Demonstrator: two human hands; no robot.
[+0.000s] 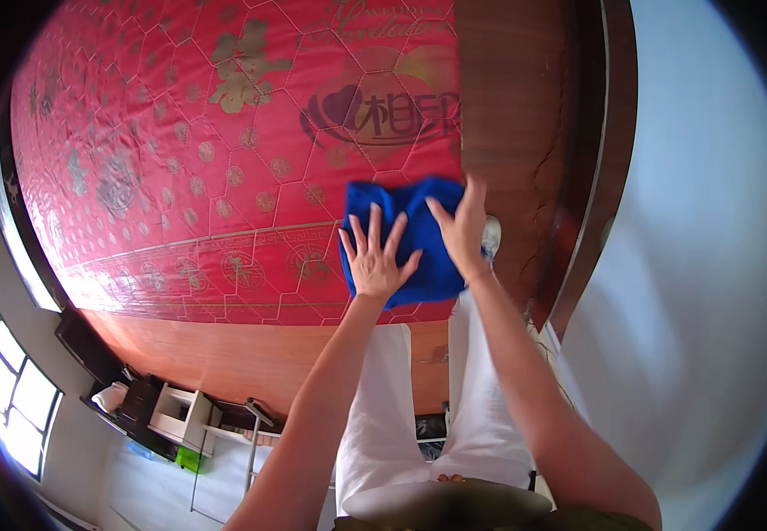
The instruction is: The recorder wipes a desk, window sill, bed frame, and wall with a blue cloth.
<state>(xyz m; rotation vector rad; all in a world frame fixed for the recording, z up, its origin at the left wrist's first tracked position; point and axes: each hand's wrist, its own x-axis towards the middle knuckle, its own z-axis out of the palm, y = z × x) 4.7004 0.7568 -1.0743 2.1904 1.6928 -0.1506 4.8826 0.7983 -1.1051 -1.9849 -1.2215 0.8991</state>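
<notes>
A blue folded cloth (418, 275) lies on the red printed cover (237, 152), close to its right edge. My left hand (375, 260) rests palm down on the left part of the cloth, with its fingers spread. At the cloth's right side is my right hand (466, 232), turned on edge and slightly blurred. Its thumb points over the blue fabric, apart from the other fingers. Whether the right hand presses on the cloth cannot be made out. Gold motifs, dark writing and a hexagonal line pattern mark the shiny red cover.
Brown wooden surface (509, 99) runs along the right, beside a white wall (695, 199). A white shoe (491, 235) shows past my right hand. Lower left are a white open-fronted cabinet (174, 411), a green container (190, 459) and a window (15, 378).
</notes>
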